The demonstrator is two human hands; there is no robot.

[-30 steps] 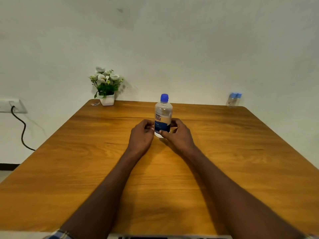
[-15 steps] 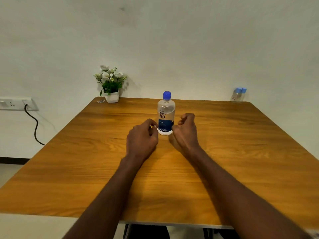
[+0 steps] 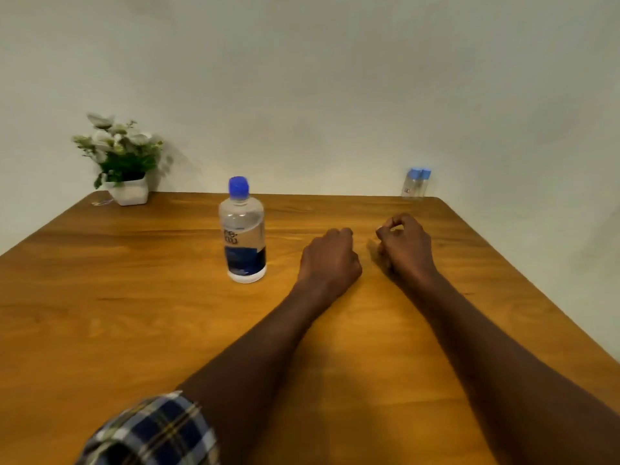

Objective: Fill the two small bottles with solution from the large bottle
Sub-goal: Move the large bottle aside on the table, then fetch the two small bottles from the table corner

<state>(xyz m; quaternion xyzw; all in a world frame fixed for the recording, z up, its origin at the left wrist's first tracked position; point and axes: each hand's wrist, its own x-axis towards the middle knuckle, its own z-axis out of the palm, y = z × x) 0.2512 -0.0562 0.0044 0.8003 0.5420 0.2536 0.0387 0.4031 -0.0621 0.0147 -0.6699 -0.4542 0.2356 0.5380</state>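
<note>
We see big bottle [image 3: 243, 236] upright on table [image 3: 100, 297], cap up. 2 small bottles [image 3: 416, 184] upright, far right corner. Left hand [image 3: 330, 260], right hand [image 3: 406, 245]: fingers curled, holding nothing.

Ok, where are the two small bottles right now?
The two small bottles stand side by side at the table's far right corner against the wall, beyond the right hand.
</note>
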